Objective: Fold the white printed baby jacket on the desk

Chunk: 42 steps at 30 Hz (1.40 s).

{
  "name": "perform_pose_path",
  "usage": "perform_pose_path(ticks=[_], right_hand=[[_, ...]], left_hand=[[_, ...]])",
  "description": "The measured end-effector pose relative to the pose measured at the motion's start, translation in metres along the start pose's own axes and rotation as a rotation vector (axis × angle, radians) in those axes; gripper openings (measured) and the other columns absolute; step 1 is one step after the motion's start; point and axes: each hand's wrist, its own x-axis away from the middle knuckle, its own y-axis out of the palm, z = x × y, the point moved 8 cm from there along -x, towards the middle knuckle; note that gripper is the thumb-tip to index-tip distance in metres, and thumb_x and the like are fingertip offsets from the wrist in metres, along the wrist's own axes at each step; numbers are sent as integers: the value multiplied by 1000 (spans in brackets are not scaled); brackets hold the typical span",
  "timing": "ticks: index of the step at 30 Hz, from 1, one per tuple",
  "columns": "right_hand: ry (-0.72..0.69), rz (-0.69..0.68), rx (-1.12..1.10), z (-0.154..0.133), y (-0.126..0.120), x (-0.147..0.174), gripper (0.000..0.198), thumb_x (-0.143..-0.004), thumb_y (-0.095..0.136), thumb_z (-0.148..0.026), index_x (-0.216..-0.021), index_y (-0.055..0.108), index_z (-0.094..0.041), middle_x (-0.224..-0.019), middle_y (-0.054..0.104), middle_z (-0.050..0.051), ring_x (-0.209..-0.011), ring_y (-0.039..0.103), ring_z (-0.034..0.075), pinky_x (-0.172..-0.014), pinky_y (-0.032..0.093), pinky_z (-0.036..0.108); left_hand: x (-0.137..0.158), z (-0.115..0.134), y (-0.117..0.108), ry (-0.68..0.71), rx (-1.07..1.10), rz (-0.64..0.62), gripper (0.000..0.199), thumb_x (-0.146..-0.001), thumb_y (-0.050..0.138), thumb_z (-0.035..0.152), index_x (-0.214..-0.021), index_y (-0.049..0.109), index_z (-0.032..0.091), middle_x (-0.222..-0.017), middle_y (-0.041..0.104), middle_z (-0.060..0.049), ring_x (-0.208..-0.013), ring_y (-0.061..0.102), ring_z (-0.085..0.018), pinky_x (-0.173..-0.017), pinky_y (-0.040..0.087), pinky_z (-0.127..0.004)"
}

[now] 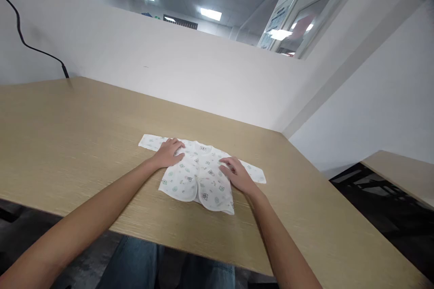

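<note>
A white baby shirt [210, 178] with small printed figures lies spread on the wooden table, its neckline toward the far wall and both sleeves stretched out sideways. Its front panels meet at the middle and part at the lower hem. My left hand [168, 152] rests on the left chest and armpit area, fingers extended and thumb apart. On the other side, my right hand [238, 174] lies at the right chest near the sleeve, fingers slightly bent and apart. Neither hand has cloth gathered in it.
The light wooden table [84, 144] runs up to a white wall [190, 72] at the back. A black cable [40, 50] hangs down at the far left. Another table [400, 174] stands to the right across a dark gap. Beneath the near edge, my jeans [135, 262] show.
</note>
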Motion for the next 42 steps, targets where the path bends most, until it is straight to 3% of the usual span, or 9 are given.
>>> perform_pose_path(ticks=[5,10,16,21,25,29,32,37,42], right_hand=[[85,96,-16,33,-19,0,40,-91,57,-53,-116,67,-24,-121,61,9,-106,58,25,-94,48,42],[77,128,-19,37,-25,-1,39,-89,58,-52,-114,69,-24,-122,62,10,-107,58,26,-91,49,43],[161,167,-4,57,-39,1,39,-85,60,-50,-112,70,-23,-123,67,10,-114,60,28,-100,47,46],[220,202,101,86,-53,3,40,-81,61,-48,-111,70,-22,-122,69,10,-114,61,30,-104,44,48],[302,295,192,110,-73,11,36,-76,63,-44,-102,74,-22,-113,72,11,-108,63,31,-99,45,47],[394,286,217,127,-84,16,39,-71,63,-43,-100,76,-20,-105,74,10,-99,65,29,-90,47,40],[460,240,229,134,-87,17,44,-69,62,-45,-101,77,-19,-94,74,8,-89,65,26,-79,46,35],[477,185,224,132,-85,17,39,-69,59,-51,-82,75,-18,-78,71,6,-76,63,24,-68,42,32],[423,229,191,128,-86,16,36,-68,56,-50,-78,72,-19,-82,73,6,-80,64,25,-72,42,33]], left_hand=[[-1,-3,-3,-49,26,14,32,-96,43,42,-113,64,25,-121,62,-7,-121,52,-28,-109,37,-49],[-2,-1,-10,-27,2,33,32,-96,44,45,-109,67,26,-120,63,-6,-121,52,-28,-109,36,-49],[-8,-33,-16,-130,21,18,49,-102,24,47,-106,68,25,-121,65,-6,-119,55,-26,-105,40,-44],[-7,-49,-16,-171,-30,-43,51,-102,21,50,-106,66,26,-128,66,-5,-129,52,-26,-111,35,-46],[-3,-59,-23,-222,-115,-53,47,-101,26,48,-117,64,28,-142,59,-5,-138,45,-29,-115,27,-52],[-1,-70,-41,-310,-248,12,43,-89,47,47,-122,64,26,-137,62,-10,-130,51,-34,-110,31,-57],[1,-76,-52,-410,-288,62,43,-79,58,45,-116,69,25,-128,65,-12,-125,53,-36,-105,36,-56],[1,-83,-56,-486,-252,61,27,-73,62,38,-93,74,25,-110,74,-8,-118,58,-35,-100,39,-51],[-5,-95,-54,-398,-133,60,20,-71,61,34,-82,71,21,-97,76,-8,-95,67,-27,-81,46,-34]])
